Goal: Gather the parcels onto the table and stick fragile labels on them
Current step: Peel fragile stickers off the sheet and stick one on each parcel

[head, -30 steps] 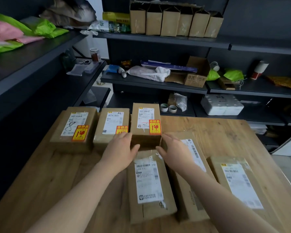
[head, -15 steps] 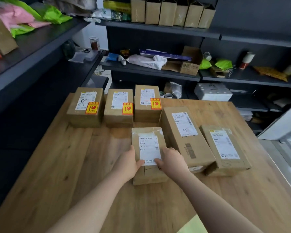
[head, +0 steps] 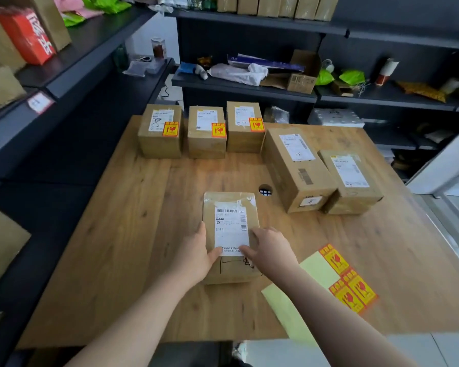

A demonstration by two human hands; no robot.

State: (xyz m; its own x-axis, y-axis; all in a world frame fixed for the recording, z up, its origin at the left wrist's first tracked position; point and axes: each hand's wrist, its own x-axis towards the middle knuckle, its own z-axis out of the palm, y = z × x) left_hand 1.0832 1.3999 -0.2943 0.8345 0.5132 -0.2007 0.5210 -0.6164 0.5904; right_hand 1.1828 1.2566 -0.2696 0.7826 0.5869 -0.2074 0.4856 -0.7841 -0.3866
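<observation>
Head camera: I am steadying a brown cardboard parcel (head: 231,234) at the near middle of the wooden counter (head: 133,234), my hands apart, one on each side of it. My left hand (head: 196,252) is gripping the left edge with its thumb lying on top. My right hand (head: 270,250) is resting on the top, loose-fingered, a fingertip touching the lower edge of the white shipping label (head: 232,229).

The trouble I am watching for sits to my right. The label sheet (head: 347,282) is lying just beside my right forearm, its pale backing seeming to reach the counter's near edge. A careless sweep of that arm could be knocking it to the floor. The shipping label is also taking up most of the parcel's top, so a sticker set down in haste could be covering the barcode. Clear tape is wrinkling across the far end, where I judge a sticker may be bonding poorly.

The parcel itself is lying flat, with black pen strokes showing at its near end and no fragile sticker on it yet. Three labelled parcels (head: 206,132) are standing in a row at the far edge. A large parcel (head: 297,168) and a smaller parcel (head: 351,178) are waiting unlabelled at the right.
</observation>
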